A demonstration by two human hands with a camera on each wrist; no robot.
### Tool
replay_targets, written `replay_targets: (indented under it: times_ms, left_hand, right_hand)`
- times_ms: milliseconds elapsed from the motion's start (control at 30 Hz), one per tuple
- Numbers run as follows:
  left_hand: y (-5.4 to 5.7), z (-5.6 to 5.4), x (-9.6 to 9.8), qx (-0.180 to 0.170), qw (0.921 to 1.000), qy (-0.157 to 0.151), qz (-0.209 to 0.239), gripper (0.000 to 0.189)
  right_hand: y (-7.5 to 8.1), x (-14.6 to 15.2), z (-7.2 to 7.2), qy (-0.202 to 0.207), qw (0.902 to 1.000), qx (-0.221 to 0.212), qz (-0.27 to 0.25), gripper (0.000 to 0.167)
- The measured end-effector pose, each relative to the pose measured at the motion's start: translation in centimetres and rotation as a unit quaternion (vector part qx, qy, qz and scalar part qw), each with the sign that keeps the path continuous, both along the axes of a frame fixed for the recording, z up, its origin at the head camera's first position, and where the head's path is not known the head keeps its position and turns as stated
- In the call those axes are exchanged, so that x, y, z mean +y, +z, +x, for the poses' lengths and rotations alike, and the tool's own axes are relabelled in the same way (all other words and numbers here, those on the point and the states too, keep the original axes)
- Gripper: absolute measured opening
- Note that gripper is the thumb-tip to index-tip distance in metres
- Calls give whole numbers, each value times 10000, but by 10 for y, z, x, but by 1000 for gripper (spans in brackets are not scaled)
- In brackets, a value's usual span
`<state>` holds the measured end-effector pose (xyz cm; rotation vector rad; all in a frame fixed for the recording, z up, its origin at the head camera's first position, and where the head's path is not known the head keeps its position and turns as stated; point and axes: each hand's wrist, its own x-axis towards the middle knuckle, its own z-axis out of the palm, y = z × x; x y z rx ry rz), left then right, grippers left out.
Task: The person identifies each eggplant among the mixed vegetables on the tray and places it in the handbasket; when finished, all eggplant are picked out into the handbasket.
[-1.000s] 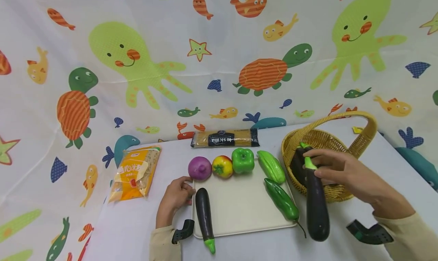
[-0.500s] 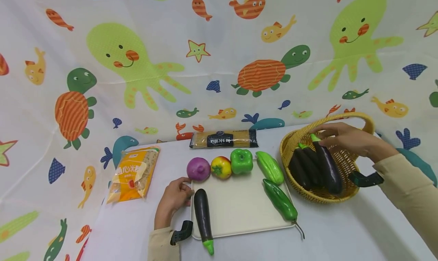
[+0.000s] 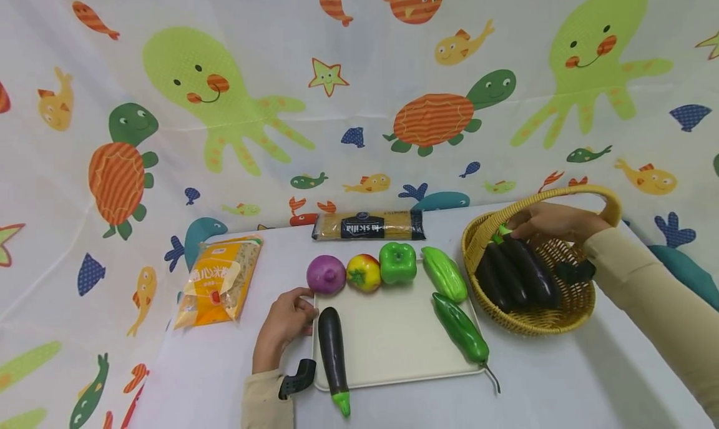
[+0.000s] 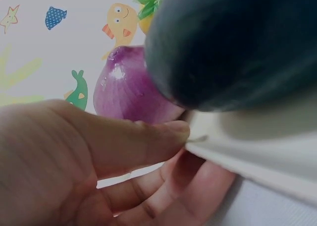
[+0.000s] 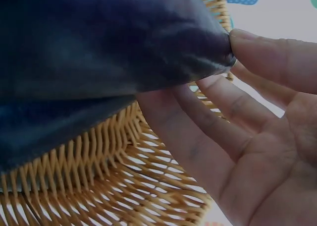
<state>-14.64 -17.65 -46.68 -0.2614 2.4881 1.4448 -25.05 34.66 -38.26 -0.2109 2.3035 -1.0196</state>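
My left hand (image 3: 288,320) pinches the left rim of a cream tray (image 3: 387,341), thumb on top and fingers beneath. An eggplant (image 3: 333,354) lies along that side, its green stem overhanging the front edge; its dark end looms over the left wrist view. At the right, my right hand (image 3: 553,221) reaches under the handle of a wicker basket (image 3: 528,330). Its thumb and fingers hold the end of an eggplant (image 5: 124,42) lying beside other eggplants (image 3: 494,279) inside. On the tray's right side sit a long green pepper (image 3: 460,329) and a pale green ridged vegetable (image 3: 445,274).
Along the tray's back edge are a purple onion (image 3: 326,275), a red-yellow fruit (image 3: 364,273) and a green bell pepper (image 3: 397,263). Behind them lies a pasta pack (image 3: 368,226). An orange food bag (image 3: 219,282) stands left. A patterned cloth (image 3: 359,104) hangs behind.
My right hand has carried an eggplant from in front of the basket up and into it, laying it beside the others. The left hand stays at the tray's rim.
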Motion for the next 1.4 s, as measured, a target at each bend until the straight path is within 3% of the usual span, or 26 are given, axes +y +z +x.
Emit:
replay_targets:
  times_ms: [267,833,1400]
  left_hand:
    - [1,-1,0,1,10000,35,-1,35]
    - [0,-1,1,2,10000,1,-82,36]
    - [-1,0,0,46,10000,30,-4,36]
  right_hand:
    - [-9,0,-5,-158,9996,-114,-205,47]
    - [-12,-5,-10,-47,9992,-337,-195,57]
    - [-8,-7,-9,-40,9998,-106,152,49]
